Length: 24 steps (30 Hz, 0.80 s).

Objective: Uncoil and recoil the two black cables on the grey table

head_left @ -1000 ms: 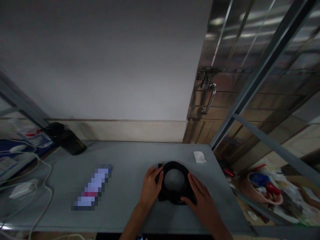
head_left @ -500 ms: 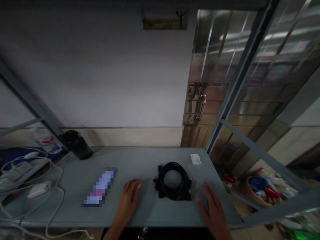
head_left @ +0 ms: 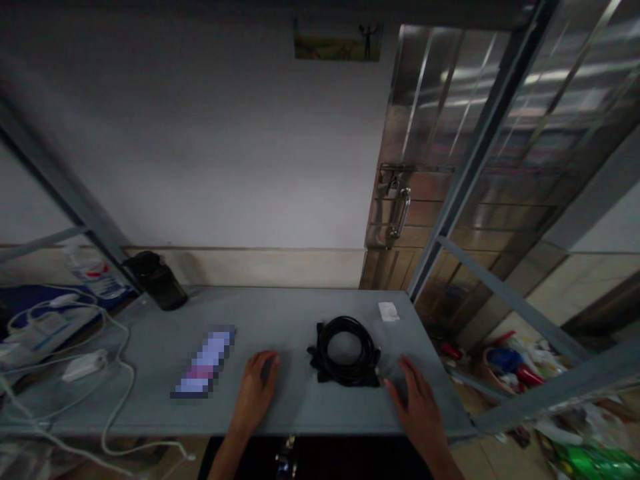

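Note:
A coiled black cable (head_left: 371,352) lies on the grey table (head_left: 290,307), between my two hands. Its plug ends stick out at the left and right of the coil. My left hand (head_left: 257,383) rests on the table left of the coil, apart from it, fingers bent a little and nothing in them. To the right of the coil is my right hand (head_left: 417,400), with thumb and fingers spread and holding nothing; its thumb tip comes close to the coil. A phone with a blurred lit screen (head_left: 205,365) lies left of my left hand.
At the back left stand a dark bottle (head_left: 157,280) and a clear plastic bottle (head_left: 97,273). White cables and a white adapter (head_left: 85,365) cover the left end. A white paper scrap (head_left: 388,311) lies at the back right. A metal frame post (head_left: 470,173) rises at the right corner.
The view has shifted slightly, so the table and everything on it sit a little higher. My right hand seems slightly nearer the cable coil; nothing has been picked up.

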Tool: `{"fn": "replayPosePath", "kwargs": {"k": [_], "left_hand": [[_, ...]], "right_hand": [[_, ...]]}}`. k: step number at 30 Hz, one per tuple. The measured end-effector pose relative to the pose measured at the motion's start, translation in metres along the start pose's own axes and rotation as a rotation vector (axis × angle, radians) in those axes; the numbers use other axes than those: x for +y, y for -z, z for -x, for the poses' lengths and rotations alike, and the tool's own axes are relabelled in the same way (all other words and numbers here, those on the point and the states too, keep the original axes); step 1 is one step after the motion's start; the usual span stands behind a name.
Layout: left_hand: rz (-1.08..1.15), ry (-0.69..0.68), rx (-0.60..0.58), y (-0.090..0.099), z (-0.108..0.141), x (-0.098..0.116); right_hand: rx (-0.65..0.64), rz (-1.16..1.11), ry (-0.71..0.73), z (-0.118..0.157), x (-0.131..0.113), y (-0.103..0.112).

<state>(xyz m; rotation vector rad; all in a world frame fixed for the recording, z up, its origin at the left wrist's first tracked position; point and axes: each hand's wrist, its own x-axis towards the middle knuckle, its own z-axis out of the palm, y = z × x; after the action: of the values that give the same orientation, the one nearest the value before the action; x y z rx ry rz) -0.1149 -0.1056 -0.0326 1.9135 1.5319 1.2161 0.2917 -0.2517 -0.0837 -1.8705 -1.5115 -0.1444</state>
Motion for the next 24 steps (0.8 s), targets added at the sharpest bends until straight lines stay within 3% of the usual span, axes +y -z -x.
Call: {"fn": "replayPosePath", "kwargs": {"k": [24], "left_hand": [[0.008, 0.007, 0.008, 0.0022, -0.0024, -0.0018]], "right_hand": [[0.013, -0.007, 0.021, -0.0010, 0.0020, -0.0003]]}}
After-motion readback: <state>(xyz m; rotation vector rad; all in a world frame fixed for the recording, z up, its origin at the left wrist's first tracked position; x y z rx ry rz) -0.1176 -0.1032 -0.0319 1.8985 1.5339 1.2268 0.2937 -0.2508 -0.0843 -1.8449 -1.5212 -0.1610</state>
